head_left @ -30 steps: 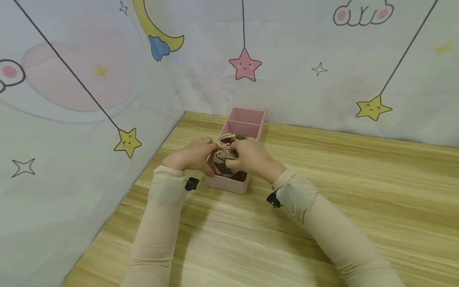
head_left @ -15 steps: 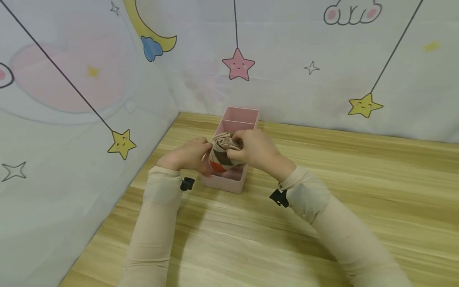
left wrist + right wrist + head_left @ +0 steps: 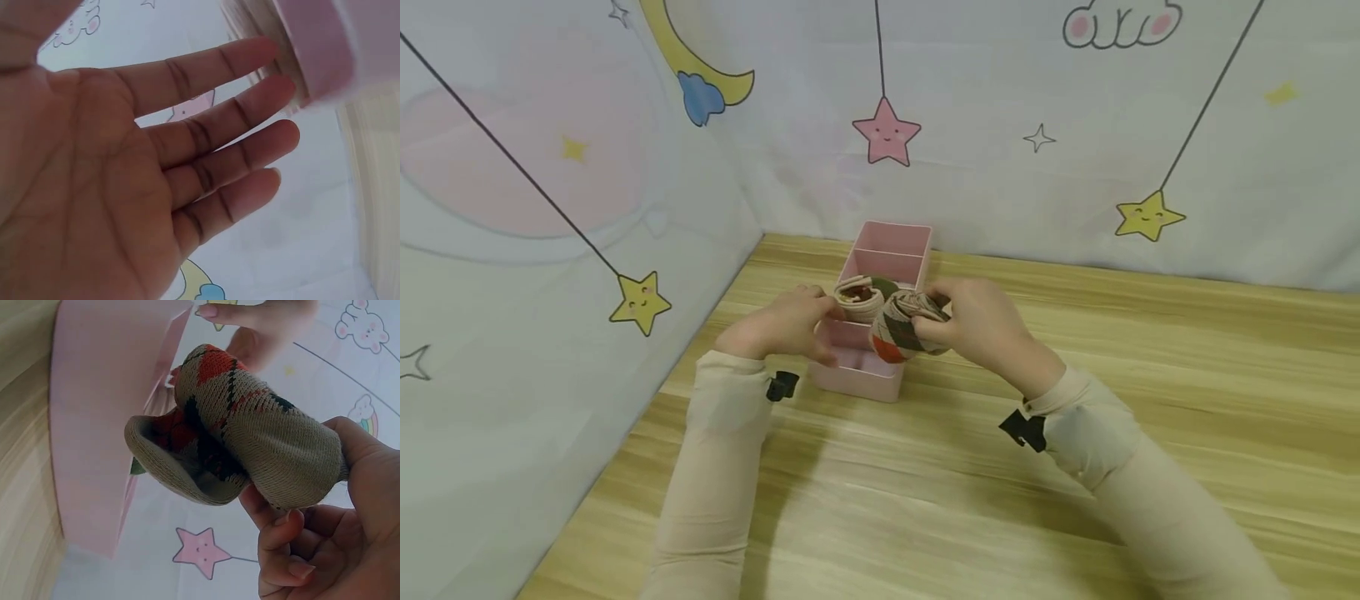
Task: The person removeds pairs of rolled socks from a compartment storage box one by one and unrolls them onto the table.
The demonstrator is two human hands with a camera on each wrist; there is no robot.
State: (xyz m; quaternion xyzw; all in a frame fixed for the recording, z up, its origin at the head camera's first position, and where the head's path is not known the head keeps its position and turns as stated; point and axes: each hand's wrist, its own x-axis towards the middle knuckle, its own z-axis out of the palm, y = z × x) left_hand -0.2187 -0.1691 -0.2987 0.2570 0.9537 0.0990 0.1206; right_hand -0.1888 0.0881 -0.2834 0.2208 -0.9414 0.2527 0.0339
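My right hand (image 3: 988,329) pinches a rolled beige sock (image 3: 897,337) with a dark and red argyle pattern. In the right wrist view the sock (image 3: 275,437) has an open cuff flap, with thumb and fingers at its end. It hangs above the right rim of a divided pink box (image 3: 853,383). A second rolled sock (image 3: 859,307), cream with some green beside it, sits in the box's middle. At the box's left side is my left hand (image 3: 778,323). The left wrist view shows that hand's fingers (image 3: 206,134) extended, nothing held, tips near the box wall.
The box stands on a wood-grain table (image 3: 955,500) near the back corner. White cloth walls (image 3: 1000,192) printed with stars and a moon rise behind and to the left. Dividers split the box, and its far compartments (image 3: 893,237) show bare pink walls.
The argyle sock has come up out of the near part of the box and moved right in my right hand. My left hand has stayed at the box's left side.
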